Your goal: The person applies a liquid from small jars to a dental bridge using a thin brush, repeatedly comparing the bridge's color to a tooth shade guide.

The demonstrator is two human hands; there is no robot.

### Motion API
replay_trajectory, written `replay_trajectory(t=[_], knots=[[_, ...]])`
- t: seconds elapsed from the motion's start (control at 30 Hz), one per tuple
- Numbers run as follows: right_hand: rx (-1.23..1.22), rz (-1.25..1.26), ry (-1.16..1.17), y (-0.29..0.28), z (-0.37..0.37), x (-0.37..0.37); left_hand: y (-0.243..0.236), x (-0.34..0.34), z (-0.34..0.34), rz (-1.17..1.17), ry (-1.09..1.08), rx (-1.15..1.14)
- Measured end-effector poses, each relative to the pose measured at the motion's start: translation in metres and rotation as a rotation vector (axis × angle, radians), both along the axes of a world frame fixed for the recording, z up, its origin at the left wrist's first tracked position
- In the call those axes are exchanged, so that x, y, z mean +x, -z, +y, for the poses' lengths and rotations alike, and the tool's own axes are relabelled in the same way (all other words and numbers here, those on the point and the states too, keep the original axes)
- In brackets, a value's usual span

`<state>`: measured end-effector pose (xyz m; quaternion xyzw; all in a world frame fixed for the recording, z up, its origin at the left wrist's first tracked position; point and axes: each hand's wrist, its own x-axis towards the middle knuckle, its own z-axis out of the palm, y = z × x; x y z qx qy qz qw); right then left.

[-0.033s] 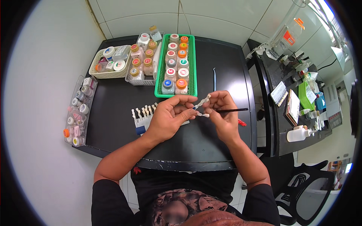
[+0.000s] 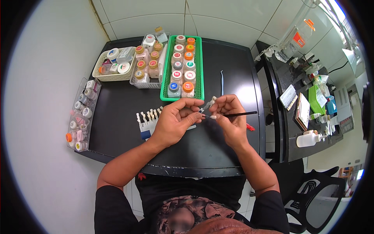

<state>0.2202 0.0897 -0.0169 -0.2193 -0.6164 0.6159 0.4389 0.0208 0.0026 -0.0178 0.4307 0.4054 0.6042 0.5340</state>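
Over the middle of the black table, my left hand [image 2: 177,121] pinches small tooth shade tabs between thumb and fingers. The upper shade tab [image 2: 212,100] slants up to the right with its pale tooth-shaped end. The lower shade tab [image 2: 212,117] points toward my right thumb. My right hand [image 2: 232,119] is curled with a thin black stick [image 2: 244,114] lying across it, its far end sticking out to the right. Its index finger and thumb are close to the tab ends; whether they touch is unclear. A shade guide holder [image 2: 147,126] with several tabs lies partly behind my left hand.
Beyond my hands stands a green basket [image 2: 202,70] of capped jars. Clear bins and a cream basket [image 2: 97,75] of bottles are to its left. A blue slender tool [image 2: 222,82] and a red object [image 2: 250,127] lie on the right. A cluttered side counter [image 2: 290,152] stands farther right.
The lower shade tab has turned slightly and its pale end now sits closer to my right thumb. The upper tab has tilted a little. Both hands stay nearly in place.
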Motion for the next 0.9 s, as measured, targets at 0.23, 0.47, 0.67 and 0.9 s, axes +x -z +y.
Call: replay_trajectory(t=[0.23, 0.47, 0.67, 0.9], knots=[[-0.012, -0.043, -0.033, -0.001, -0.001, 0.002, -0.001, -0.002, 0.002, 0.066, -0.066, 0.060], [0.166, -0.115, 0.119, -0.001, -0.007, -0.005, 0.004, -0.004, 0.001, -0.008, -0.056, 0.084], [0.270, -0.167, 0.195, -0.001, -0.009, -0.004, 0.004, -0.002, 0.000, -0.048, -0.046, 0.100], [0.280, -0.160, 0.219, 0.004, -0.006, -0.005, 0.003, 0.000, -0.001, -0.006, -0.052, 0.110]])
